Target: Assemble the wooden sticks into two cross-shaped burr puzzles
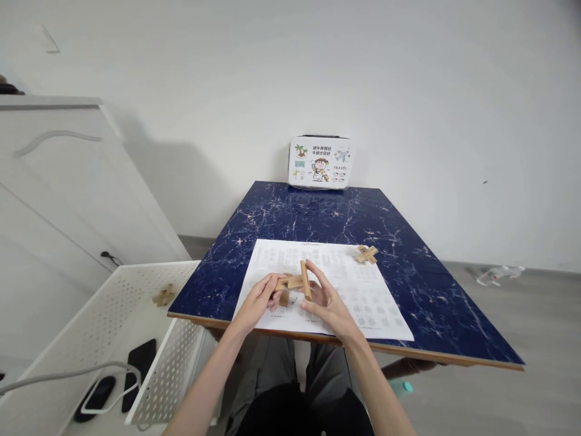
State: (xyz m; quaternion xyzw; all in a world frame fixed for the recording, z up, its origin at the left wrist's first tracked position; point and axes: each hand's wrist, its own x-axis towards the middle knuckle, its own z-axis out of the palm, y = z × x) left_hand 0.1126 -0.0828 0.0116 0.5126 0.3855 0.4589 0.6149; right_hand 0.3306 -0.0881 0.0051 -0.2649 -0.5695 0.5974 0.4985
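Tabletop [313,215] navy, white-veined; wooden pieces [305,280] tan; sheet [370,293] white, grey-printed.

Forearms [379,384] are bare, top [299,412] black, trousers [267,366] grey.

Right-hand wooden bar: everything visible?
The wooden bar is tan, slim and straight. It runs nearly upright in view, top leaning slightly left, between the thumb and fingers of the right hand, above the printed sheet. It seems to touch the notched wooden piece in the left hand; any interlock is unclear.
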